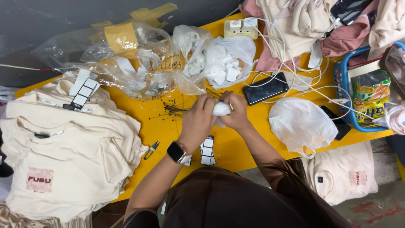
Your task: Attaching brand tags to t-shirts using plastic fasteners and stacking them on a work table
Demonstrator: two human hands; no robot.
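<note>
Over a glossy yellow table, both hands clutch a crumpled white bundle

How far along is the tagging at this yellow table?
Looks done: a stack of cream T-shirts lies folded at the left, one with a tag strip on top. In hand: the left hand and right hand both grip a small white bundle. Left: loose black tag pins and bags of white tags remain, so probably plenty.

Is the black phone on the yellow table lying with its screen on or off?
Off, as far as shows: the black phone lies flat on the yellow table, its upward face dark.
</note>
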